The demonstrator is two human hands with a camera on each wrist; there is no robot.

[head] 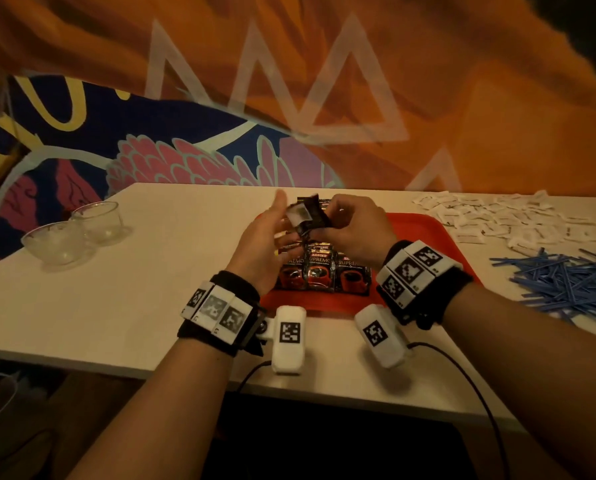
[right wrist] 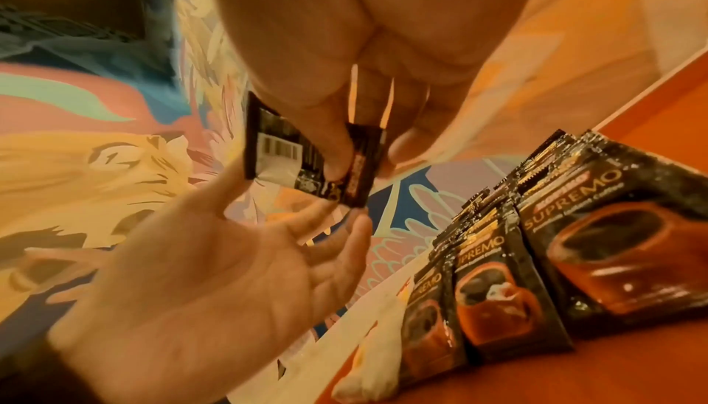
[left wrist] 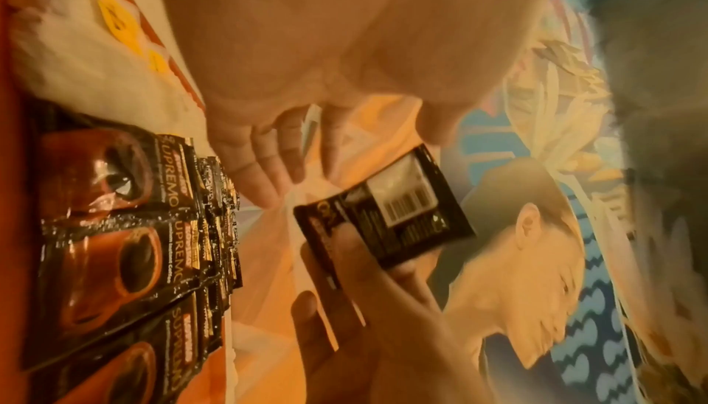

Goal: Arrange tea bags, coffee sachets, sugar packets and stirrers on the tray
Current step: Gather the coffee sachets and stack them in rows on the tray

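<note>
The right hand (head: 353,225) pinches a small, flat, glossy black coffee sachet (head: 307,214) between thumb and curled fingers (right wrist: 337,150), holding it in the air above the far part of the tray with its back side turned toward the left wrist camera, where a pale panel with a barcode shows. The left hand (head: 265,237) is open beside it, palm turned toward the sachet and fingers (right wrist: 356,235) spread and nearly straight; their tips lie just at the sachet's lower edge, though contact cannot be told for certain. Below both hands lies a red plastic tray (head: 410,225) with a low rim, resting flat on the pale, smooth surface (head: 144,282). On the tray lie rows of overlapping coffee sachets (head: 320,271), shiny crinkled foil printed with a red cup and the word SUPREMO, their serrated edges catching light. At the tray's left edge the wrist views show soft white tea bags (left wrist: 76,56) with yellow tags. To the right of the tray, on the surface, a loose scatter of flat white paper sugar packets (head: 497,216) spreads toward the far edge, and nearer lies a tangled heap of thin blue stirrers (head: 566,282). Well to the left stand two clear glass bowls (head: 78,233), just beside each other. Behind the surface hangs a painted wall (head: 185,116) in orange, blue and pink.
</note>
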